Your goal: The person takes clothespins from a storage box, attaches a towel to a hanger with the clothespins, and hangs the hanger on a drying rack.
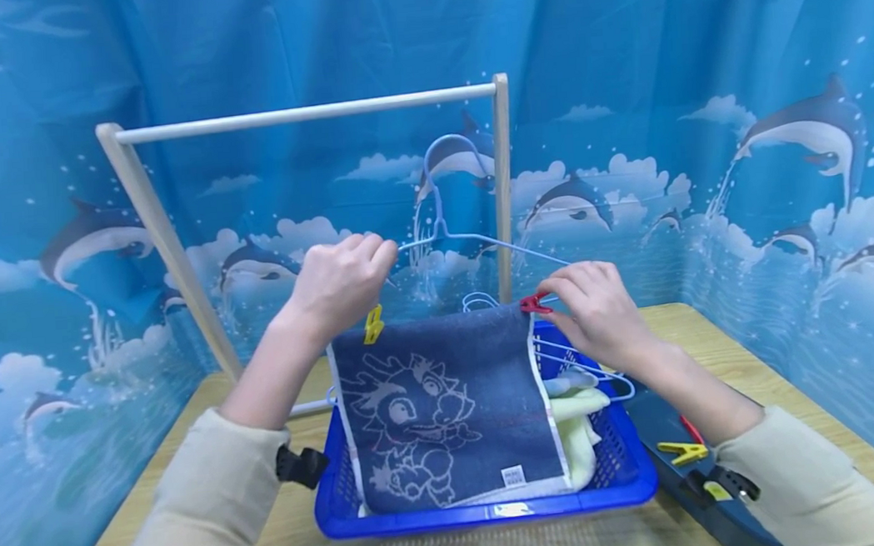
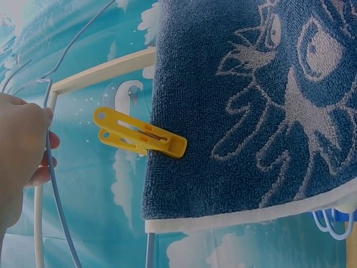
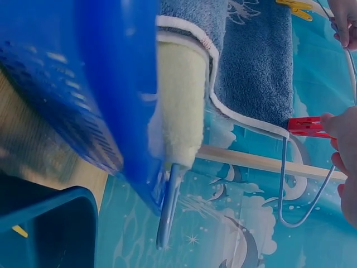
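A dark blue towel [image 1: 445, 398] with a pale cartoon dragon outline hangs from the lower bar of a light blue hanger [image 1: 506, 242]. My left hand [image 1: 343, 283] grips the hanger's left arm; its fingers curl round the wire in the left wrist view. Below that hand, a yellow clothespin [image 2: 139, 134] is clipped on the towel's top edge. At the towel's top right corner, my right hand [image 1: 593, 309] pinches a red clothespin [image 3: 308, 127], whose tip bites the towel edge beside the hanger's bent end.
Beneath the towel stands a blue basket [image 1: 489, 516] with a pale yellow cloth [image 1: 578, 435] and more hangers [image 1: 617, 387]. A wooden rack [image 1: 307, 114] rises behind. To the right, a dark tray [image 1: 652, 414] holds a loose yellow clothespin [image 1: 684, 452] and a red one.
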Action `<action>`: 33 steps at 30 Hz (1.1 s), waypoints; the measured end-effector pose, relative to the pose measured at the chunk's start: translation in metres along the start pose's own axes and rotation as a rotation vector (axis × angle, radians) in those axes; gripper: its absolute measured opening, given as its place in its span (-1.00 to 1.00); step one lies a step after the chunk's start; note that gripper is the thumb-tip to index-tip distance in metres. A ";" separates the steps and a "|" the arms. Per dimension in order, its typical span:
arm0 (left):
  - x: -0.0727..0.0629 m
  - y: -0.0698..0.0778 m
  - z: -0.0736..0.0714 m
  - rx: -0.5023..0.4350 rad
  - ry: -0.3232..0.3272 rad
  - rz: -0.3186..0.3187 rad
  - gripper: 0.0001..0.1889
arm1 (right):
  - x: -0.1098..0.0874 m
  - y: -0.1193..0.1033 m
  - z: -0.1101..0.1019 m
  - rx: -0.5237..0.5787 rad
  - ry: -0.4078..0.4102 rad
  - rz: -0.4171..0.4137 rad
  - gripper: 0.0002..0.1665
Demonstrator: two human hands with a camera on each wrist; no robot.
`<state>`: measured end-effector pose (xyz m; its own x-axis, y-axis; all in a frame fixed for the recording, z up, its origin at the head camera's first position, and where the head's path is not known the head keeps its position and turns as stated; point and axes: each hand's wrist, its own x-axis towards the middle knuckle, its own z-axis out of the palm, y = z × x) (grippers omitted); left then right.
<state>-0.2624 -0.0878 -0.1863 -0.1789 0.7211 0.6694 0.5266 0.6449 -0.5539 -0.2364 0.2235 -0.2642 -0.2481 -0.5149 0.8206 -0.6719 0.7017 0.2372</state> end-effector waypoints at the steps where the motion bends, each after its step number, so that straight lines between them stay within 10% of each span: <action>1: 0.000 0.000 0.000 0.003 -0.001 0.000 -0.87 | 0.000 0.000 -0.001 0.004 0.008 -0.002 -0.59; 21: 0.001 0.001 -0.001 0.008 0.036 0.044 -0.86 | 0.005 -0.002 -0.007 0.053 0.064 -0.083 -0.88; 33: 0.002 0.006 0.001 0.116 0.150 0.069 -0.87 | 0.012 -0.005 -0.007 0.027 -0.028 0.008 -0.78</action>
<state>-0.2610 -0.0823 -0.1884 -0.0154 0.7240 0.6896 0.4325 0.6267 -0.6482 -0.2312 0.2176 -0.2523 -0.2723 -0.5235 0.8073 -0.6884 0.6922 0.2167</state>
